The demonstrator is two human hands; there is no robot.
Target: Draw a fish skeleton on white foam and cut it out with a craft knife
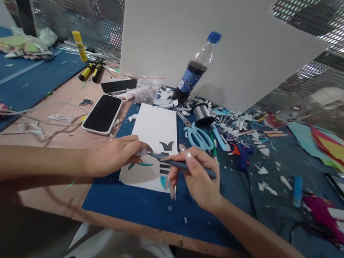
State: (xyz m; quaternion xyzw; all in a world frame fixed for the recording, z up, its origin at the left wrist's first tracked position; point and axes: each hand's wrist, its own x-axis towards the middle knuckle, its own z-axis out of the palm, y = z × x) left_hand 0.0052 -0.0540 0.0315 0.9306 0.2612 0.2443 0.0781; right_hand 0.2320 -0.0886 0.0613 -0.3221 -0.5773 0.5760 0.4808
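Observation:
My right hand [202, 177] is closed around a dark grey pen-shaped tool [198, 168], held nearly level with its tip toward the left. My left hand [121, 154] pinches a small translucent piece [143, 152] at that tip. I cannot make out what the piece is, nor whether the two touch. Both hands are over a white sheet [154, 122] on a blue mat. Lying on the sheet are a black tail-shaped cutout [166, 146], dark strips [164, 171], a blue piece [163, 182] and a teal sliver [145, 164]. My hands cover part of the sheet.
Beyond the sheet stand a cola bottle [192, 74] and a wire spool [203, 115] among white scraps. Light blue scissors [199, 137] and a blue glue gun [242, 155] lie right. A white-edged phone [102, 113] and cables [49, 121] are left.

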